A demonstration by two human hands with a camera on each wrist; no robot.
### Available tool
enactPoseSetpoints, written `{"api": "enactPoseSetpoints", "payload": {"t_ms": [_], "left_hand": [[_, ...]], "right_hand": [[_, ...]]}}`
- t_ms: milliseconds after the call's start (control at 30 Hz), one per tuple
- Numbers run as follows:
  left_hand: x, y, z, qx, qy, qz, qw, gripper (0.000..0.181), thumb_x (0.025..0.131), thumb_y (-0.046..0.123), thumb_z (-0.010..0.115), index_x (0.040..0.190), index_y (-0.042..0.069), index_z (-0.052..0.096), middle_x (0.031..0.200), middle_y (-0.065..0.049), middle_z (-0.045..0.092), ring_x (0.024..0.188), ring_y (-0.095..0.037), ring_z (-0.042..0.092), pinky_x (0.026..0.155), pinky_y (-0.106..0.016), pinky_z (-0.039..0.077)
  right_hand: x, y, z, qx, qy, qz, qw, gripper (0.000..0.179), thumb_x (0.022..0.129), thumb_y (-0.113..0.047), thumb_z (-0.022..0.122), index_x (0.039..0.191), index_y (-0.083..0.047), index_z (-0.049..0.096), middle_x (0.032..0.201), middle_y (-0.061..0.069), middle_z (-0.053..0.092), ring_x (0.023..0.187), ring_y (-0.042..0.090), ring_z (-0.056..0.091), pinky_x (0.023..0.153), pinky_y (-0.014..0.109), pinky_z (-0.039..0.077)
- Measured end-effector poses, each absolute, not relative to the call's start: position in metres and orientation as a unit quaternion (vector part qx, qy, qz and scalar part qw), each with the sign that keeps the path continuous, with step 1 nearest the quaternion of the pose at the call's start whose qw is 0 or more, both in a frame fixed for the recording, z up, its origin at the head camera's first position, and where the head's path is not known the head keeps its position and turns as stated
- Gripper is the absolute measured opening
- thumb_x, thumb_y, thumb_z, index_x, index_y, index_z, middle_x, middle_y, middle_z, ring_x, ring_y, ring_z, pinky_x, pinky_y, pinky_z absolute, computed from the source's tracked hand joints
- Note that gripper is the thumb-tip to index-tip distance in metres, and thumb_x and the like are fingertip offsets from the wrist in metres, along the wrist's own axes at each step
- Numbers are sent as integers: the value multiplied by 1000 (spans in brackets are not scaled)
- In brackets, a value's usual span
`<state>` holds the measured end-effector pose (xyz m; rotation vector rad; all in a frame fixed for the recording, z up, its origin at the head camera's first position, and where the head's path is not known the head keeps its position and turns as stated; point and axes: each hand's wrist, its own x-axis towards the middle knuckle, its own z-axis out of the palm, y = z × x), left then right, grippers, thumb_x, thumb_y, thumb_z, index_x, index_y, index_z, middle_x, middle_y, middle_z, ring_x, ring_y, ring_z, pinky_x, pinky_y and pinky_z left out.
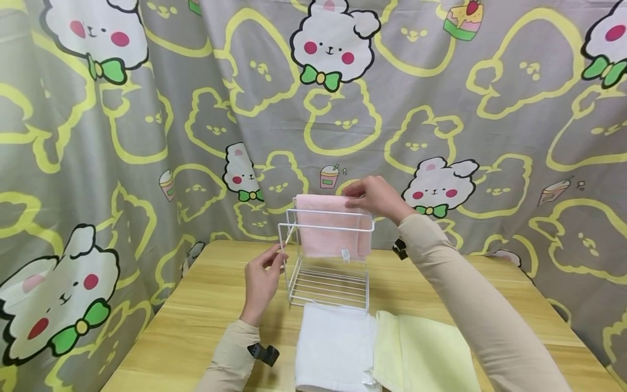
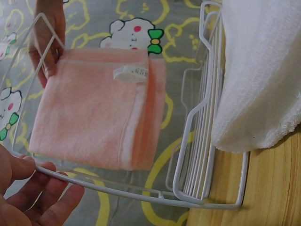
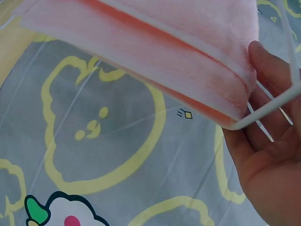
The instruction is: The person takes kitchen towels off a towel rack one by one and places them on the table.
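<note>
A white wire rack (image 1: 325, 227) stands upright on the table, with a slatted bottom and rails at the top. Over its rear rail hangs a folded pink towel (image 1: 323, 239), its small white tag (image 2: 130, 74) showing near one edge. My right hand (image 1: 376, 197) holds the towel's upper right corner, thumb on the near face and fingers partly hidden behind the cloth. At the rack's left side, my left hand (image 1: 262, 279) pinches an upright wire between thumb and fingers, as the left wrist view shows.
In front of the rack lies a folded white towel (image 1: 335, 348), with a folded yellow towel (image 1: 426, 354) to its right. Both lie on the wooden table (image 1: 196, 321). A patterned curtain (image 1: 416, 71) hangs behind the table's far edge.
</note>
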<state>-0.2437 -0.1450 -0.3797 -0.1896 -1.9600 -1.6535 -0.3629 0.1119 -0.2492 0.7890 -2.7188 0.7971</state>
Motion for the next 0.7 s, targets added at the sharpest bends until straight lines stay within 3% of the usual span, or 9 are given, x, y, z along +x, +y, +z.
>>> {"api": "enactPoseSetpoints", "payload": {"t_ms": [167, 533, 700], "left_hand": [[-244, -145, -380, -73, -730, -619, 280, 20, 84, 4, 64, 104, 2, 68, 85, -23, 67, 75, -42, 62, 63, -38, 58], [-241, -146, -379, -67, -733, -617, 278, 22, 84, 6, 65, 105, -1, 67, 86, -22, 67, 76, -38, 64, 63, -38, 58], [-242, -147, -379, -63, -732, -616, 283, 21, 84, 7, 65, 104, 3, 68, 85, -21, 67, 76, -37, 64, 63, -38, 58]], "right_hand": [[-368, 110, -251, 272, -922, 255, 101, 25, 78, -26, 73, 102, -21, 71, 101, -5, 68, 94, 11, 62, 85, 33, 51], [-377, 100, -254, 284, -911, 278, 107, 17, 81, -18, 70, 97, -16, 72, 96, -1, 70, 87, 13, 65, 81, 31, 54], [-378, 97, -255, 276, -912, 283, 113, 16, 80, -18, 71, 96, -15, 73, 94, 0, 70, 84, 12, 66, 79, 29, 55]]}}
